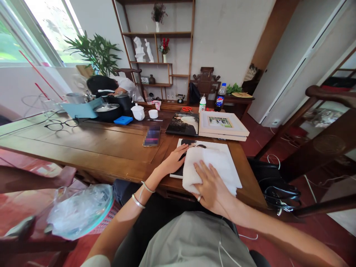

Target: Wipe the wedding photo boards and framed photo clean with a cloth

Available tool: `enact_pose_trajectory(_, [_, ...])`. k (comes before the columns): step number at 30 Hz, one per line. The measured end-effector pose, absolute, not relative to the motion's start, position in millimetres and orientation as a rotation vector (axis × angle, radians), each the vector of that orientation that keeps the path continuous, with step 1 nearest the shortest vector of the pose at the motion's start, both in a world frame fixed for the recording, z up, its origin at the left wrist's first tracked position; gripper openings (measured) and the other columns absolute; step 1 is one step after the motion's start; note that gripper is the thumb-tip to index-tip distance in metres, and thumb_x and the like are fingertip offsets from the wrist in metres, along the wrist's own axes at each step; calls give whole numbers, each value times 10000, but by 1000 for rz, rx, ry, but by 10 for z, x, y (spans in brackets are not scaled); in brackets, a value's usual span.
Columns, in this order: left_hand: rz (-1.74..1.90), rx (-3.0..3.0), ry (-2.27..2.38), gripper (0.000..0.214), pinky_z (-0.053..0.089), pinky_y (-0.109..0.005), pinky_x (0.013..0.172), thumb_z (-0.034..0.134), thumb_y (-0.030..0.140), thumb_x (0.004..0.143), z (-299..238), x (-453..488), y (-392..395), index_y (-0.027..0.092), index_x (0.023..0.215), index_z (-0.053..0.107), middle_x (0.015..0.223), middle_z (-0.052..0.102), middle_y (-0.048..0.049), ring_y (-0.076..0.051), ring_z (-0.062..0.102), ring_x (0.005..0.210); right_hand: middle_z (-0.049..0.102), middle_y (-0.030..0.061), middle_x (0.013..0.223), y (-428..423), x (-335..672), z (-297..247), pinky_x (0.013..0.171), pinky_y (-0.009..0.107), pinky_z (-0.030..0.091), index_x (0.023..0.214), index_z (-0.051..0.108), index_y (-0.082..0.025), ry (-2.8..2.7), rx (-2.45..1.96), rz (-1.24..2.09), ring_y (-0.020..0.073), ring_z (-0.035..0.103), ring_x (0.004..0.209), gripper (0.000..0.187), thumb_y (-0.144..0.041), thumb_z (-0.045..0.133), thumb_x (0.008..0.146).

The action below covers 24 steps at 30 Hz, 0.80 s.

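Note:
A folded white towel [191, 163] lies over a photo panel [233, 168] at the table's front edge. My right hand [211, 185] presses the towel down onto the panel, fingers spread over the cloth and a ring on one finger. The towel hides much of the panel's picture, though dark parts show at its upper left. Flat on the panel's left side rests my left hand [176, 157], its fingers stretched out beside the towel's edge and nothing held. Bracelets circle the left wrist.
Behind the panel are a dark photo book [182, 124] and stacked framed pictures [241, 129]. A phone [151, 136], white teapot [137, 111], blue box [123, 120], glasses [58, 125] and cola bottle [220, 98] stand or lie around. Another person's head [100, 86] is bent down across the table.

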<state>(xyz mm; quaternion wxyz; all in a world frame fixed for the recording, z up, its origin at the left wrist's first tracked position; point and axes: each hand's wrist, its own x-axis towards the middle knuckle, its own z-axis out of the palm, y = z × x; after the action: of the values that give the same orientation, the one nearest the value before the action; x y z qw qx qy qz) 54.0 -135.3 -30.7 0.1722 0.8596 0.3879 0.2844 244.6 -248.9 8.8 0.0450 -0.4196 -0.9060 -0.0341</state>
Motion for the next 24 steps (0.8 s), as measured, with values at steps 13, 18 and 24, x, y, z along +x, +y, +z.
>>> enact_pose_trajectory(13, [851, 2437, 1106, 433, 266, -392, 1144, 309, 250, 948, -389, 546, -1291, 115, 1327, 470, 1436, 420, -118, -201, 316, 1371, 447, 195, 1385, -2115, 2314, 122, 963, 632, 295, 1117, 678, -216, -2575, -1652, -318, 458, 330, 1285, 333, -365, 505, 875])
enact_pose_trajectory(18, [865, 2471, 1013, 434, 297, -404, 1130, 363, 258, 932, -412, 489, -1261, 151, 1342, 459, 1445, 408, -112, -216, 312, 1373, 456, 214, 1376, -2631, 2038, 28, 989, 635, 275, 998, 723, -162, -2693, -1373, -257, 452, 324, 1292, 292, -335, 533, 857])
enact_pose_trajectory(24, [873, 2465, 1017, 429, 301, -395, 1130, 378, 250, 928, -437, 480, -1253, 161, 1339, 465, 1449, 403, -106, -220, 305, 1376, 452, 209, 1379, -2614, 2197, 57, 1027, 513, 303, 997, 718, -160, -2734, -1190, -88, 376, 349, 1300, 303, -340, 622, 773])
